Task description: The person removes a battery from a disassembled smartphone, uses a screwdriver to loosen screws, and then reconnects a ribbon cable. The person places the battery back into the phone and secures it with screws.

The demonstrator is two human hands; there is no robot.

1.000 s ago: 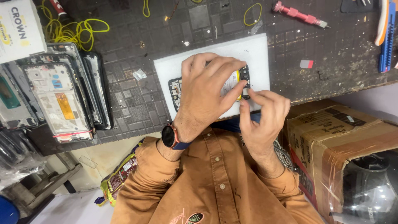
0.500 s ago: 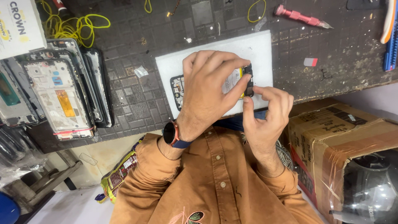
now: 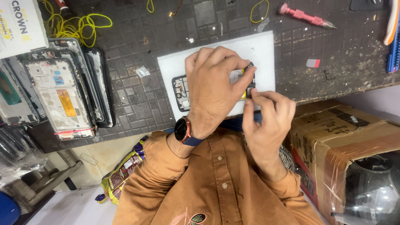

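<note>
The left hand (image 3: 214,89), wearing a wristwatch (image 3: 183,130), is lying curled over the opened phone (image 3: 182,92), pressing it onto the white mat (image 3: 175,66) on the dark workbench (image 3: 137,100). The right hand (image 3: 266,121) is pinching its fingertips together at the phone's right edge; whether they are gripping anything cannot be determined. A stack of phone frames (image 3: 62,89) is lying well apart.

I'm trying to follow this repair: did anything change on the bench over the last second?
Nothing visibly moved. The left hand still covers and grips the opened black phone on the white mat. The right hand keeps its fingertips at the phone's right end. The pink screwdriver and the stacked phone frames lie as before.
</note>
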